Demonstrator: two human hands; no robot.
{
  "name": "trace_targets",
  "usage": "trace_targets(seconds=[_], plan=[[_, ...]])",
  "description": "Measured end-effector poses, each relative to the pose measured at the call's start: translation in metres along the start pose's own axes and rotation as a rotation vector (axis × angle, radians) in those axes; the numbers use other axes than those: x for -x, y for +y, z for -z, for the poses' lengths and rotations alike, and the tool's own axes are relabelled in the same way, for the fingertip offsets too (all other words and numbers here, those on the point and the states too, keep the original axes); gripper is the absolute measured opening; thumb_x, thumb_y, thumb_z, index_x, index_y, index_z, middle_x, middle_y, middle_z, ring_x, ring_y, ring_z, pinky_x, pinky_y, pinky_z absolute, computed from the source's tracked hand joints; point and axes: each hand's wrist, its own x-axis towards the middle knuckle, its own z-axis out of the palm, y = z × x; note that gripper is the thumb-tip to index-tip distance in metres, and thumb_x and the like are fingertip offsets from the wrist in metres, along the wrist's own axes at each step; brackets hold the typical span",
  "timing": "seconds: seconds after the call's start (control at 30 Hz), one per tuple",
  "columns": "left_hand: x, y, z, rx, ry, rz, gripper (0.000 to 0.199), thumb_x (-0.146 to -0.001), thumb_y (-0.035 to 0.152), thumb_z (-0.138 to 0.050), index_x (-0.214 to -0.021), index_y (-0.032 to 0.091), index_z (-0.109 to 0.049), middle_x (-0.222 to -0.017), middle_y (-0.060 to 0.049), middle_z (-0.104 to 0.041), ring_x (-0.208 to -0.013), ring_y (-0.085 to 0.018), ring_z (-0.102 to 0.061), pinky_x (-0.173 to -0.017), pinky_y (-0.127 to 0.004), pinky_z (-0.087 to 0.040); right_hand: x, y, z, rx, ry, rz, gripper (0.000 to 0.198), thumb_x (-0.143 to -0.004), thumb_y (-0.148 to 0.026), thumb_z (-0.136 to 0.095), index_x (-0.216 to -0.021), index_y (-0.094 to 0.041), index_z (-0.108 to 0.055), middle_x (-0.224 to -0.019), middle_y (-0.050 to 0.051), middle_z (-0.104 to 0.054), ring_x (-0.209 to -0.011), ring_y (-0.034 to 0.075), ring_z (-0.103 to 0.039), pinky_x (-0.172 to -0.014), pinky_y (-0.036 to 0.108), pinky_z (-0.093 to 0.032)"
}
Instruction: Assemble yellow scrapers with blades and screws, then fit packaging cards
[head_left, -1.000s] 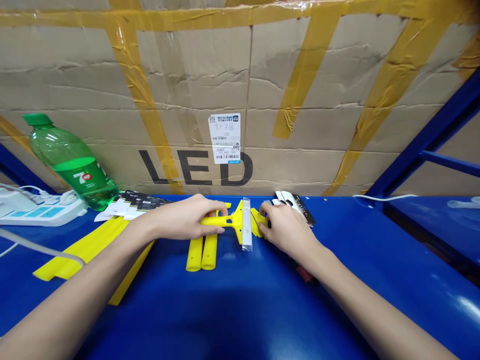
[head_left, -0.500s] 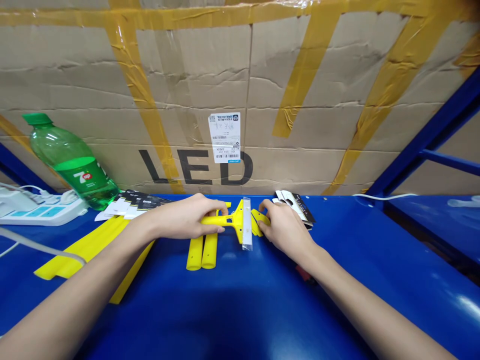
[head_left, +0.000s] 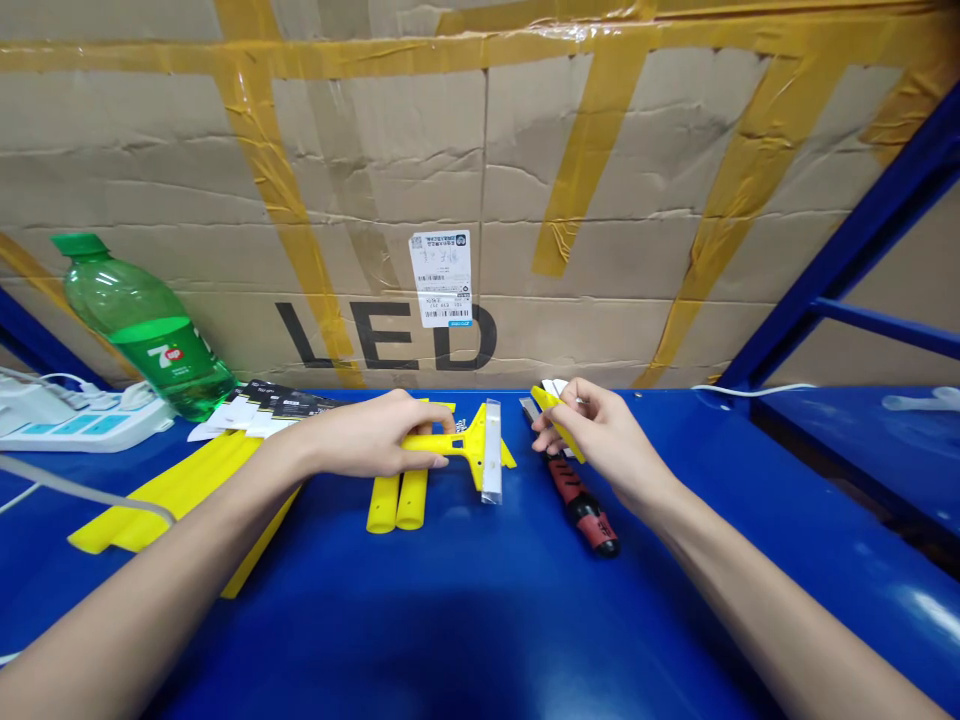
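My left hand [head_left: 379, 432] is closed round the handle of a yellow scraper [head_left: 472, 446], its wide head pointing right. A clear plastic strip covers the blade edge. Between the thumb and fingers of my right hand [head_left: 611, 440] is a small flat yellow plastic piece [head_left: 553, 408], lifted above the table. Under that hand lies a red-and-black handled tool [head_left: 583, 508], its far end partly hidden. Two yellow tubular handles [head_left: 397, 502] lie beneath the scraper. Another yellow piece [head_left: 508, 456] shows behind the scraper head.
Long yellow parts [head_left: 169, 485] and printed black-and-white cards [head_left: 281, 402] lie at left. A green bottle [head_left: 142, 325] leans near a white power strip [head_left: 82, 425] with cables. Behind the blue table [head_left: 465, 620] stands a large taped cardboard box [head_left: 420, 150]. Blue frame posts [head_left: 847, 240] rise at right.
My right hand has lifted the small yellow piece up and to the right, away from the scraper head. The red-and-black tool now shows more. My left hand keeps its hold.
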Motion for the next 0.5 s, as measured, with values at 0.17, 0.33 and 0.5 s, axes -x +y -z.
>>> trace_targets(seconds=[0.17, 0.33, 0.5], plan=[[-0.002, 0.001, -0.003, 0.013, -0.028, 0.010, 0.041, -0.092, 0.049, -0.059, -0.124, 0.024, -0.066, -0.109, -0.006, -0.072, -0.097, -0.024, -0.063, -0.076, -0.029, -0.043, 0.001, 0.006, 0.006, -0.076, -0.006, -0.016, 0.035, -0.070, -0.041, -0.083, -0.065, -0.019, -0.057, -0.066, -0.002, -0.062, -0.063, 0.012, -0.058, -0.061, 0.026, -0.044], [-0.002, 0.000, -0.003, 0.016, -0.023, 0.004, 0.041, -0.092, 0.048, -0.059, -0.124, 0.024, -0.065, -0.109, -0.006, -0.072, -0.097, -0.024, -0.063, -0.076, -0.029, -0.042, 0.003, 0.004, 0.003, -0.292, -0.067, -0.155, 0.063, -0.057, -0.031, -0.092, -0.113, -0.021, -0.065, -0.081, 0.000, -0.074, -0.074, 0.015, -0.067, -0.073, 0.029, -0.052], [-0.002, 0.000, -0.003, -0.015, 0.001, -0.009, 0.040, -0.092, 0.048, -0.058, -0.121, 0.021, -0.067, -0.101, -0.006, -0.072, -0.090, -0.023, -0.063, -0.073, -0.029, -0.042, 0.008, 0.003, -0.007, -0.291, -0.109, -0.232, 0.074, -0.053, -0.024, -0.094, -0.120, -0.020, -0.062, -0.072, -0.002, -0.074, -0.067, 0.014, -0.068, -0.067, 0.027, -0.053]])
